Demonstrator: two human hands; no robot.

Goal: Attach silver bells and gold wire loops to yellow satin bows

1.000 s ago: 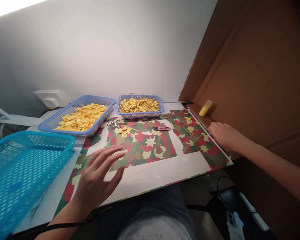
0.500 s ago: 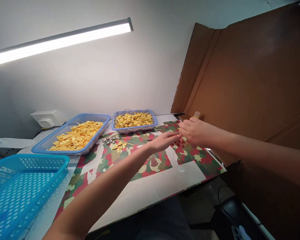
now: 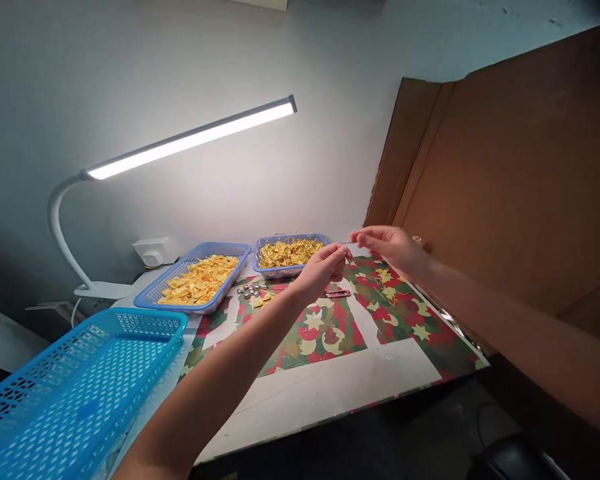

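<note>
My left hand [image 3: 326, 268] is raised over the patterned tabletop, with thumb and forefinger pinched together. A thin gold strand [image 3: 350, 236] shows at its fingertips, its lower part hidden by the fingers. Close by on the right, my right hand [image 3: 386, 245] is slightly blurred, its fingers bent and drawn together at the strand. Whether anything else lies in its grasp is hidden. Below it, several gold bows with thin cords [image 3: 389, 291] rest on the table. A small pink-edged tool [image 3: 337, 294] lies under my left hand.
Blue baskets of yellow ribbon bows [image 3: 200, 280] and gold corded bows [image 3: 289, 253] stand at the back. Silver bells [image 3: 251, 291] and loose yellow bows [image 3: 261, 301] lie before them. A turquoise basket [image 3: 173, 325] is at left, a lit lamp [image 3: 195, 138] above, cardboard [image 3: 505, 187] at right.
The view has swung left and up, bringing in the lamp's neck. My hands have risen off the bows at the right, which now lie uncovered; my left fingers have closed into a pinch.
</note>
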